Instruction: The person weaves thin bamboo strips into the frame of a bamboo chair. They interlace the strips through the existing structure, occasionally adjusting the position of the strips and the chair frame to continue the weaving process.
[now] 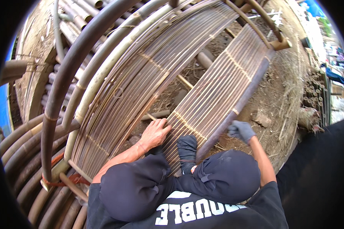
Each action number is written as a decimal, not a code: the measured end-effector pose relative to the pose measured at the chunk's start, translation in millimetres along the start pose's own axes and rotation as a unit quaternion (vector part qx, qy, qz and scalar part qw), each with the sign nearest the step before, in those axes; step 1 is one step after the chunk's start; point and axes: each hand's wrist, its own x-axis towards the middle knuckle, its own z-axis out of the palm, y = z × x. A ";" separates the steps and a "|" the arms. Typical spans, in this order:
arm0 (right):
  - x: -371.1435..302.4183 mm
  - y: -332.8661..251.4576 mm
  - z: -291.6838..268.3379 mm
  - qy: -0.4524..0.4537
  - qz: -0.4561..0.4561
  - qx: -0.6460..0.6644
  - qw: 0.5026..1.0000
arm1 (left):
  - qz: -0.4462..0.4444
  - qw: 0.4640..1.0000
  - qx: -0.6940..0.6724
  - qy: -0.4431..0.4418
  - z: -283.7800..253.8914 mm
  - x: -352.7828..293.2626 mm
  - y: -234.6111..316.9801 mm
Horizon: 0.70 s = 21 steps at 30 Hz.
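My bare left hand [155, 133] lies flat, fingers spread, on the near end of a panel of thin bamboo slats [218, 87]. The panel runs up and to the right over bare ground. My right hand [241, 130], in a grey glove, curls its fingers round the dark bamboo pole [252, 86] that edges the panel's right side. My foot in a black sock [187, 148] rests on the slats between the two hands. My black-clad knees [135, 187] fill the lower middle of the view.
A wider curved slat panel [141, 76] lies to the left, bounded by thick bent bamboo poles [65, 76]. More stacked poles [30, 152] sit at the lower left, one joint bound with red cord [70, 179]. Dirt, straw and rubble [279, 110] lie to the right.
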 end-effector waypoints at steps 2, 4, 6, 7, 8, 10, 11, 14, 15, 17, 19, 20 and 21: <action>-27.2 -22.5 -98.5 0.227 0.038 -0.474 0.850 | 0.047 0.999 -0.004 -0.001 5.4 11.5 1.2; -48.4 -47.8 -141.5 0.352 0.167 -0.748 0.537 | 0.109 0.994 0.009 -0.005 5.0 11.8 -2.6; -62.5 -85.9 -143.5 0.436 0.095 -0.706 0.549 | 0.192 0.981 0.015 -0.037 2.7 22.9 -4.9; -61.1 -106.6 -121.3 0.435 0.033 -0.720 0.540 | 0.230 0.971 0.014 -0.055 1.9 26.9 -8.4; -57.8 -124.1 -100.0 0.427 -0.025 -0.734 0.528 | 0.259 0.961 0.061 -0.078 -0.3 36.0 -15.8; -44.5 -132.8 -97.6 0.362 -0.333 -0.773 0.401 | 0.316 0.945 0.075 -0.027 -20.8 78.3 -23.4; -28.6 -145.9 -29.9 0.312 -0.318 -0.780 0.440 | 0.290 0.952 0.094 -0.031 -49.2 93.8 -36.0; 15.8 -147.9 57.8 0.177 -0.442 -0.775 0.415 | 0.234 0.955 0.171 0.056 -126.6 158.3 -51.0; 31.9 -144.7 85.2 0.131 -0.467 -0.774 0.408 | 0.194 0.959 0.202 0.034 -156.0 174.7 -50.0; 54.5 -143.5 129.4 0.062 -0.483 -0.790 0.372 | 0.091 0.977 0.192 -0.024 -209.9 194.9 -38.5; 80.6 -138.8 134.8 0.027 -0.544 -0.767 0.339 | 0.100 0.982 0.159 0.021 -231.1 200.7 -29.9; 91.3 -138.1 131.8 0.019 -0.544 -0.773 0.325 | 0.097 0.985 0.145 0.020 -234.0 206.3 -26.4; 101.5 -131.8 132.4 0.004 -0.546 -0.775 0.317 | 0.072 0.989 0.126 -0.004 -226.4 207.5 -24.7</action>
